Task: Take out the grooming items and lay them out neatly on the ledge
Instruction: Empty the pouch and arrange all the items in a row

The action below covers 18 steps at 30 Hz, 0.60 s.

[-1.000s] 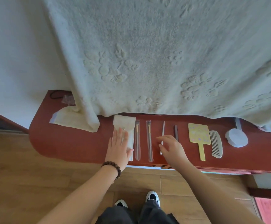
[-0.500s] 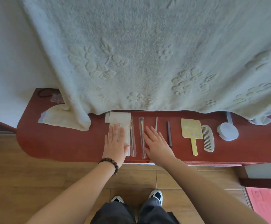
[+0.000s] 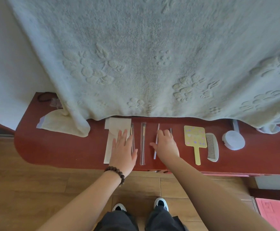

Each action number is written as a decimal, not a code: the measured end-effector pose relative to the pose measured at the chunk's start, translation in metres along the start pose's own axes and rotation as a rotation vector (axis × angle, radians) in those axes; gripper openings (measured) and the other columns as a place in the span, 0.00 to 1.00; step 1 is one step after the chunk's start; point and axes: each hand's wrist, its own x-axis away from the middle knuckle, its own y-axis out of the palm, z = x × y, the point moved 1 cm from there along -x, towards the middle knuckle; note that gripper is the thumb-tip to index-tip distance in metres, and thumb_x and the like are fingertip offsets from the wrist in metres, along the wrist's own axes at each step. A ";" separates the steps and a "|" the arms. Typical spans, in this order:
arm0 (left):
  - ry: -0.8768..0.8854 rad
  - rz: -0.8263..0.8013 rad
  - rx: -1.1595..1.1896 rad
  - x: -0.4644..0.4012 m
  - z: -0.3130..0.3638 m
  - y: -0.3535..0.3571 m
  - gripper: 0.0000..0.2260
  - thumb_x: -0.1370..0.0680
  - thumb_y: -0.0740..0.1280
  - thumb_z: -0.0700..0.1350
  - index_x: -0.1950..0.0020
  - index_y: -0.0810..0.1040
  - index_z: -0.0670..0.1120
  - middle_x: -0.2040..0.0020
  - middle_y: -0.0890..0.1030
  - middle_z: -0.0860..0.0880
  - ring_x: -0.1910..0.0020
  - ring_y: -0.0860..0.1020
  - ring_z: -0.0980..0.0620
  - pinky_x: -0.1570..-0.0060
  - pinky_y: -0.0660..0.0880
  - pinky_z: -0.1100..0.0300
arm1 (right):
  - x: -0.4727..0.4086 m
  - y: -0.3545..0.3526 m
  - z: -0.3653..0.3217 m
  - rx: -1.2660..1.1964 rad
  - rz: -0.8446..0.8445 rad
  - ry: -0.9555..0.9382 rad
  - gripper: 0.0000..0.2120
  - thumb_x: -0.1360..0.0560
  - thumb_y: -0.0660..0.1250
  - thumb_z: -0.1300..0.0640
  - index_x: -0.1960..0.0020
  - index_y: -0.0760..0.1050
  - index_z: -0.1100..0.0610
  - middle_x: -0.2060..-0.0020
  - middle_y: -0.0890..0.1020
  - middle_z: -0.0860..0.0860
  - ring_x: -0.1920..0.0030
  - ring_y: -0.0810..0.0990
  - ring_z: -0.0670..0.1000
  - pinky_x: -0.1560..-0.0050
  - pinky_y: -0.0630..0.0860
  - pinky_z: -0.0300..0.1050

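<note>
On the red ledge (image 3: pixel 65 147) the grooming items lie in a row. My left hand (image 3: pixel 123 150) rests flat on a cream pouch (image 3: pixel 117 127). Two brushes in clear sleeves (image 3: pixel 143 144) lie just right of the pouch, the nearer one partly under my left fingers. My right hand (image 3: pixel 166 145) lies with loosely bent fingers on a thin silver stick (image 3: pixel 156 144) and covers most of a short dark stick (image 3: pixel 171 130). Further right are a yellow hand mirror (image 3: pixel 194 135), a grey comb (image 3: pixel 211 147) and a round white container (image 3: pixel 234 140).
A large cream towel (image 3: pixel 152 55) hangs over the back of the ledge, and its lower edge reaches the items' top ends. A cream cloth piece (image 3: pixel 52 124) and a dark hair tie (image 3: pixel 43 97) lie at the ledge's left end. Wood floor and my shoes are below.
My right hand has moved right, from the sleeved brush onto the thin silver stick, and its fingers have bent slightly. My left hand has stayed flat on the pouch.
</note>
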 end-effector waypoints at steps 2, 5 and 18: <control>-0.002 0.038 0.077 0.001 0.011 0.000 0.22 0.19 0.58 0.48 0.25 0.60 0.49 0.22 0.53 0.49 0.23 0.44 0.49 0.25 0.45 0.52 | -0.005 -0.001 -0.004 -0.023 -0.081 0.071 0.26 0.26 0.70 0.52 0.34 0.64 0.59 0.40 0.71 0.57 0.38 0.71 0.59 0.44 0.72 0.52; -0.009 0.075 0.160 0.004 0.021 -0.001 0.20 0.20 0.60 0.46 0.27 0.65 0.48 0.24 0.59 0.49 0.23 0.51 0.49 0.25 0.55 0.51 | -0.008 0.000 -0.008 -0.059 -0.084 0.157 0.22 0.26 0.69 0.59 0.37 0.63 0.61 0.42 0.74 0.58 0.44 0.77 0.60 0.53 0.73 0.51; -0.294 0.079 0.693 -0.009 0.050 -0.022 0.09 0.23 0.66 0.41 0.43 0.79 0.45 0.48 0.82 0.47 0.51 0.80 0.54 0.46 0.77 0.59 | 0.006 -0.021 0.000 -0.376 -0.061 0.165 0.12 0.30 0.67 0.61 0.48 0.72 0.58 0.59 0.78 0.50 0.59 0.77 0.53 0.62 0.72 0.43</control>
